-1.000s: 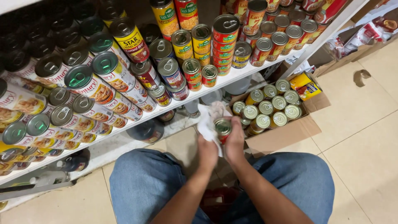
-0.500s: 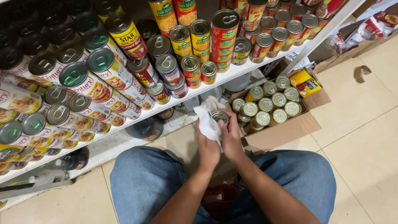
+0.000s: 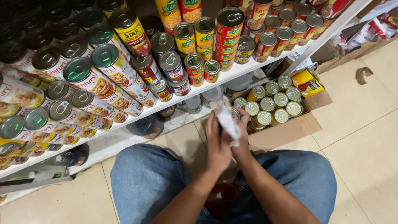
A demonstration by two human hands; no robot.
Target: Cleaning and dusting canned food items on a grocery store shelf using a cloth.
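- Your left hand and right hand meet in front of your knees, low over the floor, so the work sits between the shelf and the box.
- Your left grip presses a white cloth against a can; the cloth drapes over most of the can, which leaves only a bit of its rim showing.
- Your right grip wraps around the can from the far side, fingers curled, steadying it against the rubbing.
- The can sits just beside the cardboard box, whose flap lies open on the floor so the yellow cans inside stand upright, lids up, within easy reach.
- The white shelf above carries stacked cans, many lying with lids facing you, labels outward for reading.
- A dark can rests under the shelf, apart from your hands.
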